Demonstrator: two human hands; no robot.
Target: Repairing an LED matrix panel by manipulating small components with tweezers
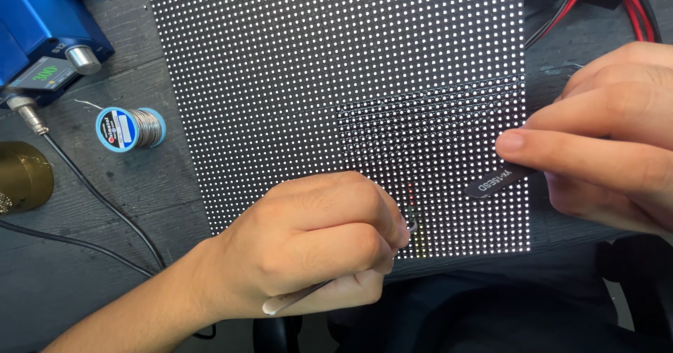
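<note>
A large black LED panel [336, 65] with a grid of lit white dots lies on the grey bench. My left hand [308, 244] rests on its near edge, closed around thin metal tweezers [298, 298] whose tip meets a short column of coloured dots near the panel's bottom. My right hand [610, 136] comes in from the right edge, pinching a black tweezer-like tool [498, 181] that points down-left over the panel's lower right area.
A blue soldering station [42, 30] stands at the top left, its cable [98, 199] running down the bench. A spool of solder wire [131, 129] lies beside it. A brass tip-cleaner pot [21, 178] is at the left edge. Red and black wires [631, 2] sit top right.
</note>
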